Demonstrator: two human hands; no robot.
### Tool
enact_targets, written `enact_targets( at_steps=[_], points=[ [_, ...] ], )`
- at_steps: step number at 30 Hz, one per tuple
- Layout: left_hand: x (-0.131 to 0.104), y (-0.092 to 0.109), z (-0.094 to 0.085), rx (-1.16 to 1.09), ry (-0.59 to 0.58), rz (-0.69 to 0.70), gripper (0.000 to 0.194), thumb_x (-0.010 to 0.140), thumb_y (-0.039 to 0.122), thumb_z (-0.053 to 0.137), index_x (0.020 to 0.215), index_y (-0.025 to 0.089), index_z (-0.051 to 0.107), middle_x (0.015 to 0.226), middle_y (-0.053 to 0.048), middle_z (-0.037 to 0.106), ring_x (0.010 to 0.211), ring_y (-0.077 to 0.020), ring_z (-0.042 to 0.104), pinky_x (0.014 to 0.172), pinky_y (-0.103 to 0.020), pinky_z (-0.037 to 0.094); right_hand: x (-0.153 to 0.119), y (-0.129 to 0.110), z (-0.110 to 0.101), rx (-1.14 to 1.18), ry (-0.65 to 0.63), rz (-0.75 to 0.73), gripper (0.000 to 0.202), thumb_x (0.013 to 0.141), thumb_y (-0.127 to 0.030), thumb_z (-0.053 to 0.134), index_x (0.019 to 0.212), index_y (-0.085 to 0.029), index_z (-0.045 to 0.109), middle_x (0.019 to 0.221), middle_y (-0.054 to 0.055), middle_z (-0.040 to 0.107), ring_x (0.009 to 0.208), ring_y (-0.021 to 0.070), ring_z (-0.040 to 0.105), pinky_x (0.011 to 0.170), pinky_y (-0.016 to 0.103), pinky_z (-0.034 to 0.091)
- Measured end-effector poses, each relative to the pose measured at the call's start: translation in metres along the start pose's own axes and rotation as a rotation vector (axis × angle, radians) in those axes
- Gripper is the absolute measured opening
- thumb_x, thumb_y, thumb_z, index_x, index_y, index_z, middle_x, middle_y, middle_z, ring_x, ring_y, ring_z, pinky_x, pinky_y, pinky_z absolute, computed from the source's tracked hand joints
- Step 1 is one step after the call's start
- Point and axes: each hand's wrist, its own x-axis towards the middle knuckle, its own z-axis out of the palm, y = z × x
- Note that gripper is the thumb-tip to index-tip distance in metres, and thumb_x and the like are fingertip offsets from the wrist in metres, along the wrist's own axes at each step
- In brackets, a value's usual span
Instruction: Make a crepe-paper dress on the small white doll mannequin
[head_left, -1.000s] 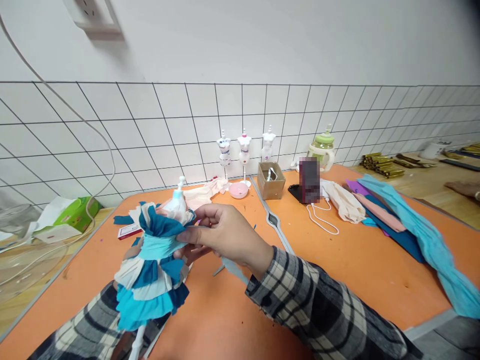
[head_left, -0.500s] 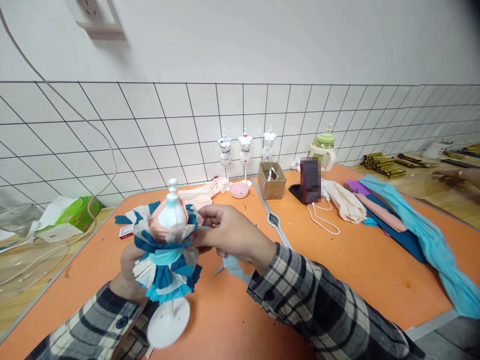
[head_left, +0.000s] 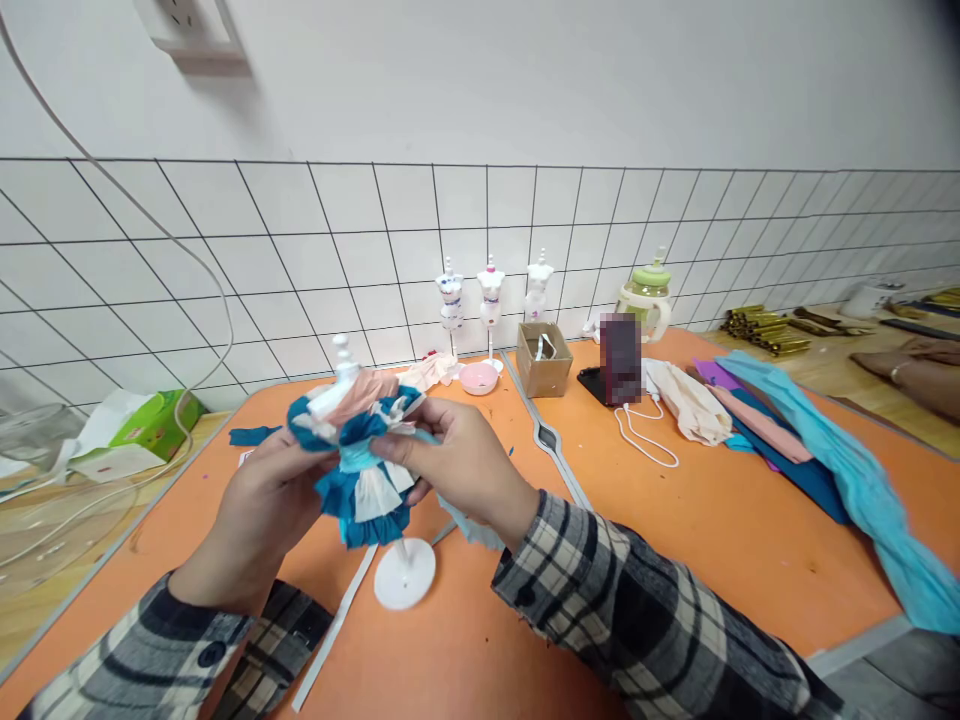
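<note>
A small white dress form [head_left: 345,368] on a round white base [head_left: 405,574] leans to the left between my hands. It wears a ruffled crepe paper dress [head_left: 377,495] in dark blue, white and peach, with a light-blue band [head_left: 358,457] at the waist. My left hand [head_left: 262,495] is closed around the form's left side, thumb over the ruffles. At the waist's right side, my right hand [head_left: 469,465] pinches a light-blue crepe paper strip [head_left: 471,527], whose end hangs below the palm. The fingertips behind the dress are hidden.
Three small dress forms [head_left: 490,290] stand by the wall, near a pink bowl [head_left: 478,378] and a cardboard box [head_left: 545,372]. Crepe paper lengths [head_left: 847,470] lie at the right. Another person's hand [head_left: 911,370] rests at the far right.
The dress form has tipped left at the top, its base swinging right and up. My left hand has come up to the ruffles; my right thumb now presses the waist band.
</note>
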Motion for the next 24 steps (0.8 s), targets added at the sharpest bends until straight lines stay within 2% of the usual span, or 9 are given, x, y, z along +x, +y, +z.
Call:
enact_targets(
  at_steps=[2, 5, 8, 11, 14, 18, 22, 24],
  points=[
    [-0.001, -0.002, -0.007, 0.056, -0.078, -0.023, 0.032, 0.069, 0.030, 0.080, 0.099, 0.020, 0.076, 0.089, -0.007, 0.075, 0.077, -0.0244, 0.068, 0.063, -0.030, 0.057, 0.002, -0.001, -0.004, -0.002, 0.030, -0.026, 0.039, 0.071, -0.044, 0.079, 0.098, -0.018, 0.066, 0.091, 0.001, 0.063, 0.065, 0.0109, 0.059, 0.044, 0.019, 0.053],
    [-0.003, -0.004, -0.018, 0.226, -0.143, 0.004, 0.036, 0.073, 0.044, 0.079, 0.100, 0.020, 0.076, 0.088, -0.008, 0.075, 0.073, -0.0224, 0.066, 0.059, -0.028, 0.054, 0.002, -0.004, -0.008, -0.041, 0.047, -0.027, 0.040, 0.071, -0.045, 0.079, 0.099, -0.019, 0.066, 0.086, 0.001, 0.062, 0.067, 0.0120, 0.059, 0.044, 0.019, 0.053],
    [-0.004, -0.004, -0.021, 0.369, -0.060, 0.007, 0.045, 0.069, 0.052, 0.080, 0.104, 0.023, 0.075, 0.091, -0.005, 0.075, 0.073, -0.0192, 0.064, 0.059, -0.025, 0.052, 0.002, -0.004, -0.008, -0.119, 0.047, -0.009, 0.040, 0.070, -0.045, 0.079, 0.097, -0.019, 0.065, 0.085, 0.001, 0.062, 0.067, 0.0135, 0.061, 0.044, 0.021, 0.053],
    [-0.004, -0.002, -0.015, 0.463, -0.014, -0.055, 0.042, 0.068, 0.049, 0.083, 0.099, 0.022, 0.074, 0.082, -0.002, 0.073, 0.069, -0.0173, 0.062, 0.058, -0.024, 0.051, 0.002, -0.002, -0.009, -0.216, 0.041, -0.005, 0.038, 0.073, -0.048, 0.076, 0.096, -0.020, 0.064, 0.085, 0.001, 0.064, 0.069, 0.0152, 0.063, 0.046, 0.022, 0.052],
    [-0.003, -0.001, -0.011, 0.458, 0.014, -0.093, 0.041, 0.068, 0.050, 0.082, 0.092, 0.019, 0.073, 0.073, -0.002, 0.071, 0.065, -0.0173, 0.061, 0.057, -0.025, 0.049, 0.002, -0.002, -0.013, -0.368, 0.044, -0.038, 0.037, 0.077, -0.052, 0.072, 0.095, -0.020, 0.065, 0.081, 0.001, 0.063, 0.067, 0.0134, 0.061, 0.049, 0.021, 0.049],
    [0.000, -0.005, -0.016, 0.445, 0.063, -0.154, 0.044, 0.069, 0.056, 0.079, 0.085, 0.016, 0.071, 0.066, -0.002, 0.069, 0.059, -0.0169, 0.059, 0.053, -0.025, 0.045, 0.001, -0.010, -0.019, -0.521, 0.040, -0.069, 0.033, 0.079, -0.048, 0.072, 0.097, -0.022, 0.067, 0.079, -0.001, 0.063, 0.070, 0.0122, 0.058, 0.057, 0.022, 0.046],
    [0.002, -0.007, -0.024, 0.424, 0.079, -0.175, 0.043, 0.067, 0.056, 0.080, 0.080, 0.016, 0.069, 0.064, -0.001, 0.066, 0.057, -0.0163, 0.058, 0.051, -0.025, 0.044, 0.002, -0.016, -0.023, -0.647, 0.099, -0.120, 0.025, 0.078, -0.045, 0.072, 0.082, -0.021, 0.067, 0.082, 0.000, 0.065, 0.079, 0.0147, 0.059, 0.064, 0.025, 0.044],
    [0.002, -0.007, -0.025, 0.398, 0.058, -0.180, 0.042, 0.066, 0.055, 0.081, 0.078, 0.016, 0.069, 0.061, 0.000, 0.064, 0.054, -0.0147, 0.056, 0.050, -0.024, 0.043, 0.003, -0.015, -0.023, -0.650, 0.082, -0.140, 0.021, 0.077, -0.040, 0.072, 0.079, -0.020, 0.066, 0.080, -0.001, 0.065, 0.079, 0.0148, 0.058, 0.065, 0.025, 0.043]
  ],
)
